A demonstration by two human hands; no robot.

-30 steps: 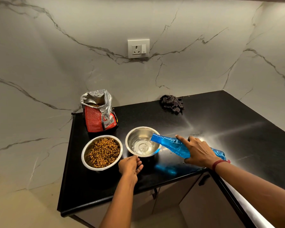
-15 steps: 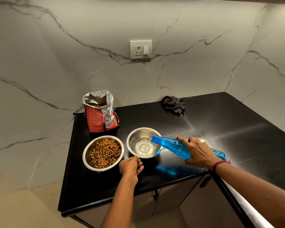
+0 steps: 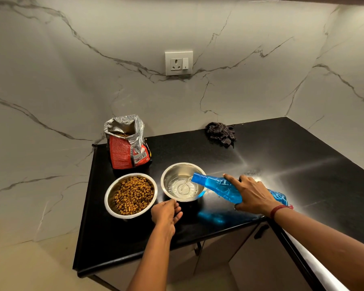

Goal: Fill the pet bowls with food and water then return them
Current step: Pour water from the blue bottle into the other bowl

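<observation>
Two steel bowls stand side by side on the black counter (image 3: 282,164). The left bowl (image 3: 111,192) is full of brown kibble. The right bowl (image 3: 178,170) holds some water, and a thin stream falls into it from a blue plastic bottle (image 3: 216,184). My right hand (image 3: 250,194) grips that bottle, tilted with its open mouth over the bowl's right rim. My left hand (image 3: 166,213) sits at the near rim of the water bowl with fingers curled against it.
An open red and silver kibble bag (image 3: 126,148) stands behind the food bowl. A dark crumpled cloth (image 3: 220,133) lies by the back wall. A wall socket (image 3: 178,63) is above. The counter's left edge and front edge drop off near the bowls.
Water keeps pouring and the level in the right bowl has risen slightly. Both hands and the bottle stay nearly where they were.
</observation>
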